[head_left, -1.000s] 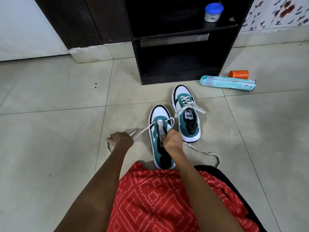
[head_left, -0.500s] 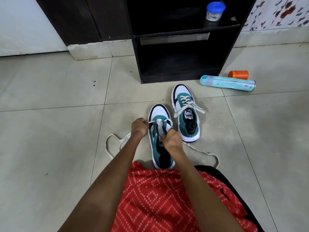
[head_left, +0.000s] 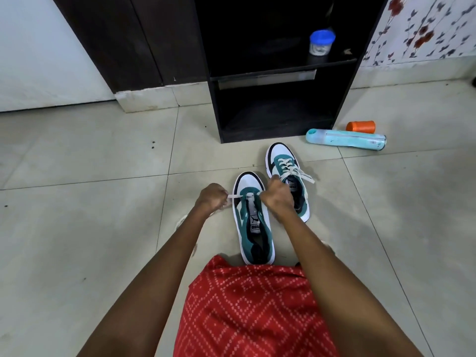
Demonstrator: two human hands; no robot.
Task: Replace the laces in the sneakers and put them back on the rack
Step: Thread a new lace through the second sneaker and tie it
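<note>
Hands at the teal-and-white sneaker (head_left: 253, 228) on the floor (head_left: 103, 228)
Fingers of the left hand (head_left: 211, 199) and right hand (head_left: 278, 195) each clamp the white lace (head_left: 235, 196) beside the toe

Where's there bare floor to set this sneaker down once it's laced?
Bare tile: left of your left hand and right of the laced sneaker, short of the teal bottle. The rack's lower shelf looks bare. Crowded: around the near sneaker, where right hand and left grip the lace.

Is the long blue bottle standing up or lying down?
Lying down. The bottle rests on its side, flat on the floor tiles.
</note>
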